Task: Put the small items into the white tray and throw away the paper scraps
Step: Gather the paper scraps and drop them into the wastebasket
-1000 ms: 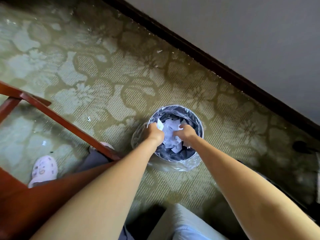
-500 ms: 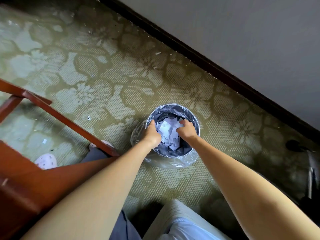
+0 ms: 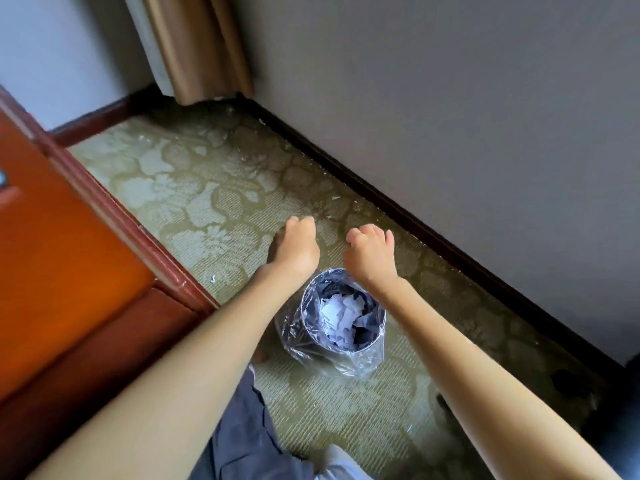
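Well, the fingers point(image 3: 370, 233) of both hands are loosely curled under, knuckles toward me, and I see nothing pinched in either. My left hand point(image 3: 298, 249) and right hand point(image 3: 372, 254) hang side by side, a little apart, above the bin point(image 3: 311, 303) and touching nothing. The bin, lined with a clear bag, stands on the patterned carpet point(image 3: 207, 209), with white paper scraps point(image 3: 341, 315) heaped inside. A red-brown worktop point(image 3: 69, 254) runs on my left, and a grey wall point(image 3: 485, 116) stands on the right.
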The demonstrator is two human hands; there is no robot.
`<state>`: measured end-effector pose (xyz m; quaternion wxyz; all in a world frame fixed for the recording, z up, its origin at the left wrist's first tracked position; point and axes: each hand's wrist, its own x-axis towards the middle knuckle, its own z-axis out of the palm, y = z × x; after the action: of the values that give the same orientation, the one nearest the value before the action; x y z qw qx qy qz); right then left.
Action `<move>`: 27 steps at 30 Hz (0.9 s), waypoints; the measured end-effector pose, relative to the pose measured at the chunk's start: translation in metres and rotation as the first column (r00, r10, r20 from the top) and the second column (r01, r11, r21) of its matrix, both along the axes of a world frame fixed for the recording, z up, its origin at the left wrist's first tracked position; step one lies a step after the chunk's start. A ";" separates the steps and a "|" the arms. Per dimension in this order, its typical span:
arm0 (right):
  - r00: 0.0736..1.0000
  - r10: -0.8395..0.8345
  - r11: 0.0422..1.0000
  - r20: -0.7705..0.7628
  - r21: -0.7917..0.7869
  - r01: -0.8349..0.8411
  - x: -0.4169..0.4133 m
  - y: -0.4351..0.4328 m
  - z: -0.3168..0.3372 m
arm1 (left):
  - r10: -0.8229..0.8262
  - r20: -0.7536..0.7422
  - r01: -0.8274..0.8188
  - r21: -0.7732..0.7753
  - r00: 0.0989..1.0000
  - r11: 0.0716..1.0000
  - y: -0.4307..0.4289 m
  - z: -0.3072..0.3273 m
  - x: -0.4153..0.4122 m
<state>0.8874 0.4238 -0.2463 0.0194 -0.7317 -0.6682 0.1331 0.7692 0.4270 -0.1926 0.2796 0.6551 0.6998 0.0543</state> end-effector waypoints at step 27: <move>0.567 0.816 0.576 -0.115 0.252 -0.777 -0.426 -0.151 0.171 | 0.694 -0.174 -0.633 0.302 0.699 0.713 -0.161 -0.006 -0.522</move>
<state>0.4610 0.2725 -0.0753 0.0938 -0.3262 -0.9289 0.1481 0.2468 0.2664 -0.1991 0.0671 0.3839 0.9107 0.1371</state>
